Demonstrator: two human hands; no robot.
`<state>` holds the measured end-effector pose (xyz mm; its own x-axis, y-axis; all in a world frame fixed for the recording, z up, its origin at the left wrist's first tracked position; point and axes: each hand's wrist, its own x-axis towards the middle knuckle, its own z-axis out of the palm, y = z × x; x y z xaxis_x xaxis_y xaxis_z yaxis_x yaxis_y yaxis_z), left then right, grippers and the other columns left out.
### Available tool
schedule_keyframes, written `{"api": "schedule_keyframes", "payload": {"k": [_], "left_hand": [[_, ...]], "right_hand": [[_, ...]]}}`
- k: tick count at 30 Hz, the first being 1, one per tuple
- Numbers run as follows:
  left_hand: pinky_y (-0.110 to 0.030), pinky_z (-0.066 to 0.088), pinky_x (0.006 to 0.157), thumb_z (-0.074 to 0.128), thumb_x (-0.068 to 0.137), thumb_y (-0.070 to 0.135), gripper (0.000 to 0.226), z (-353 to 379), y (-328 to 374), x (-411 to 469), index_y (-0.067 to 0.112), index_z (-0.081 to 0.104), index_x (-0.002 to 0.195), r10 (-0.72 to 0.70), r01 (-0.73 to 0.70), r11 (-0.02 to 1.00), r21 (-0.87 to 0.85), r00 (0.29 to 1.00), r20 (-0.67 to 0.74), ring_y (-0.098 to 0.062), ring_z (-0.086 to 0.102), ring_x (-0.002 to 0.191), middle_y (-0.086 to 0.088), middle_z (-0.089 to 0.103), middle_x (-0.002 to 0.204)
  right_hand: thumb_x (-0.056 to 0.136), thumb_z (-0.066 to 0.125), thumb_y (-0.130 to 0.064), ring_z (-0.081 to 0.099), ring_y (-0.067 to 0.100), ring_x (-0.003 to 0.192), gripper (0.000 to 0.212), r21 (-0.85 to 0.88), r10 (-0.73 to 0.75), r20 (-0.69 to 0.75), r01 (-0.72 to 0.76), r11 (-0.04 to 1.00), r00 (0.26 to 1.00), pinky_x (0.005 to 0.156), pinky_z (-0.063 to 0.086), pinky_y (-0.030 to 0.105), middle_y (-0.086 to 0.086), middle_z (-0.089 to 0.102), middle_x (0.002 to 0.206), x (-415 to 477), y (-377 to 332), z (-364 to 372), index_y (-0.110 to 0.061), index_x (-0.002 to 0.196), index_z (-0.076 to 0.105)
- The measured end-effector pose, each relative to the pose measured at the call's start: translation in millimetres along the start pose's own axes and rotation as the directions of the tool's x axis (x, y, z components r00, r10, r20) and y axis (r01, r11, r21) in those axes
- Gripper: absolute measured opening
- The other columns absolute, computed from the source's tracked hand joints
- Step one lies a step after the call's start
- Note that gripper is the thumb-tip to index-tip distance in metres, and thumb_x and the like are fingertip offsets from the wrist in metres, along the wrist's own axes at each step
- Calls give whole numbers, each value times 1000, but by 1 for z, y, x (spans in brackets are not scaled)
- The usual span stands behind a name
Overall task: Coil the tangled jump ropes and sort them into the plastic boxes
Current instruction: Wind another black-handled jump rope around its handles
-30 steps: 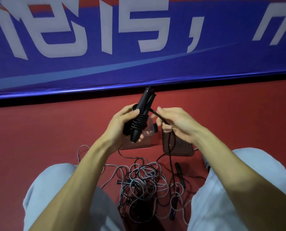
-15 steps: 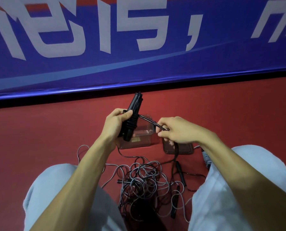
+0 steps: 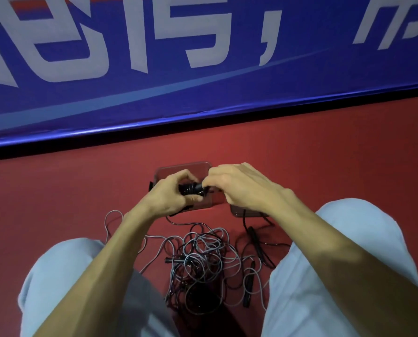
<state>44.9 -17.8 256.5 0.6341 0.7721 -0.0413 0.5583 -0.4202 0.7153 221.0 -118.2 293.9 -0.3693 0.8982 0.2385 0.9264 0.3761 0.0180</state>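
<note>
While the left hand [image 3: 169, 199] curls round the coiled black rope [image 3: 193, 188] and the right hand [image 3: 237, 188] pinches its end, directly over the clear box [image 3: 171, 168] beneath the grip, the next move is probably lowering the coil inside and letting go.

Rope tangle [image 3: 203, 261] btwn legs [image 3: 324, 276], boxes [image 3: 176, 167] behind.

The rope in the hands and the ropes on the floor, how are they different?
The held rope is wound in tight turns; the floor pile sprawls in loose loops. The left hand and right hand hold the held rope by the clear box; the floor pile lies untouched on the red floor. The held rope looks black; the floor pile is mostly grey. Both are thin cords.
</note>
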Motion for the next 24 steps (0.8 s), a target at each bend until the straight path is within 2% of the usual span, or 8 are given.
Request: {"api": "schedule_keyframes", "payload": {"k": [2,4,9,12,16,21,22,24], "left_hand": [[-29,51,70,80,80,28,33,1,1,-3,39,51,89,65,-71,995,66,994,92,-16,63,73,3,70,87],[-32,51,72,80,80,27,34,2,1,-5,42,49,87,110,-129,987,100,979,174,-15,63,76,6,68,85],[-24,41,59,82,78,29,33,2,7,-9,40,51,78,200,-211,977,32,958,206,-7,50,61,12,57,67],[-20,40,57,81,76,40,30,-2,10,-13,37,51,79,218,-217,976,-24,960,174,-5,50,58,15,57,66],[-31,49,66,71,71,63,36,0,18,-18,31,57,80,177,-170,983,-65,977,121,-3,61,63,15,66,68],[-40,56,65,68,89,29,7,-2,22,-17,24,65,87,139,-90,959,-269,976,170,-18,65,63,0,67,72],[-39,56,63,66,91,21,5,-2,25,-18,17,66,92,134,-67,939,-337,975,179,-20,64,63,-4,67,74],[-33,54,56,60,93,9,6,-4,30,-19,9,65,96,113,-32,878,-478,983,141,-21,63,64,-10,65,79]], "right_hand": [[85,61,-4,60,23,92,26,69,-20,-111,28,997,994,57,33,31,-2,63,92,0,1,3,-19,105,68],[85,68,-18,58,20,83,9,162,69,-195,-38,986,978,57,42,33,-4,62,88,1,4,5,-17,93,65],[81,71,-41,52,15,75,23,341,393,-128,-332,880,911,67,44,33,-9,59,81,5,6,13,-20,85,62],[77,76,-41,49,7,62,25,550,575,26,-492,675,817,57,37,25,-10,56,66,8,11,17,-20,75,63],[72,82,-36,47,6,56,25,690,650,131,-540,482,749,54,36,23,-8,54,59,11,10,18,-21,67,63],[77,78,-30,60,14,70,18,851,584,343,-506,137,736,69,46,29,-3,65,70,9,15,14,-15,74,69],[80,75,-29,60,15,70,16,868,578,375,-493,54,724,67,47,29,-1,65,71,10,16,15,-15,75,69],[89,65,-20,53,13,58,14,894,592,423,-424,-146,686,50,41,22,-1,60,62,13,20,16,-14,76,65]]}}
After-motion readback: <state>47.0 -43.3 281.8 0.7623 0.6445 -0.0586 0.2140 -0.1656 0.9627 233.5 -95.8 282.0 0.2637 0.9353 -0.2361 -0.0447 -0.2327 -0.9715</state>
